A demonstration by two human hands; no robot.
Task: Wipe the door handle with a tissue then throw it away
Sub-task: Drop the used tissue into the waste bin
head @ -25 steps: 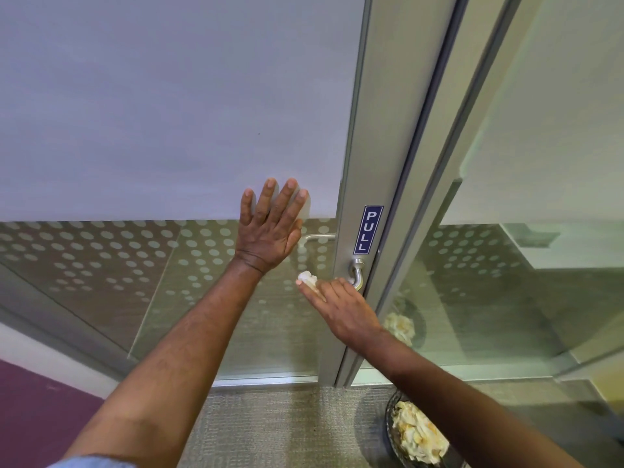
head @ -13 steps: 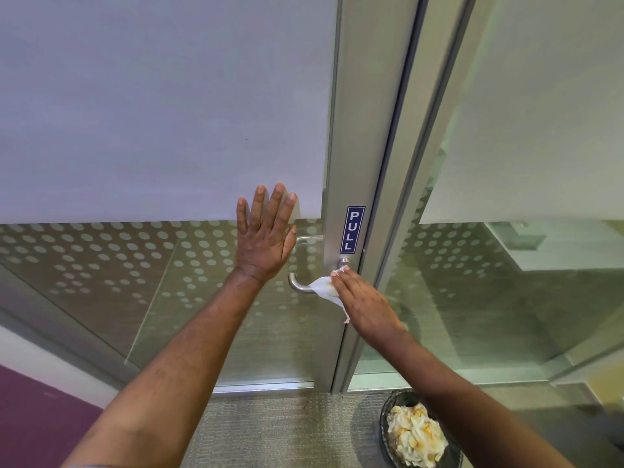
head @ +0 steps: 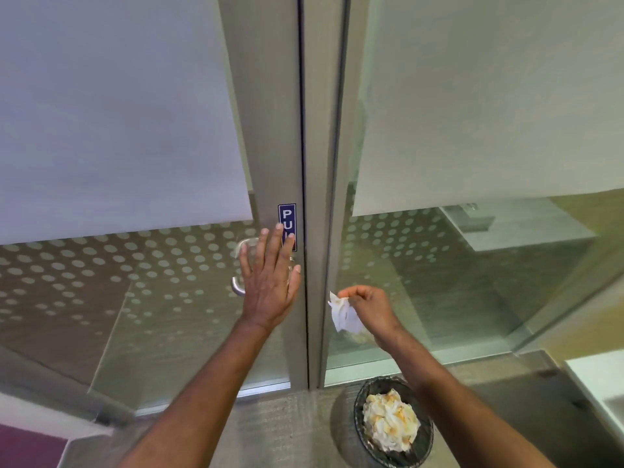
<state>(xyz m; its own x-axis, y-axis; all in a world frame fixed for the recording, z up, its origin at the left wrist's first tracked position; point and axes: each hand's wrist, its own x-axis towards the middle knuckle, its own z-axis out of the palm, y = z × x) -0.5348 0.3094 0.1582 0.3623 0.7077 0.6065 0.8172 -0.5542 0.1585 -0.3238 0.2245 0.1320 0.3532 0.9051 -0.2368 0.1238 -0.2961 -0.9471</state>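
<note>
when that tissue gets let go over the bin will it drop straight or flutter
The tissue hangs limp and crumpled from the right hand, so it is probably floppy and very light. It may well flutter rather than drop straight. The wastebasket sits below on the floor, already heaped with paper, so a light tissue might settle on top or slide off.

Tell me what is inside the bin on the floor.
The bin holds a heap of crumpled white tissues, some stained yellowish, piled up near its rim. Whatever lies beneath that heap is covered, and the right forearm hides part of the rim.
</note>
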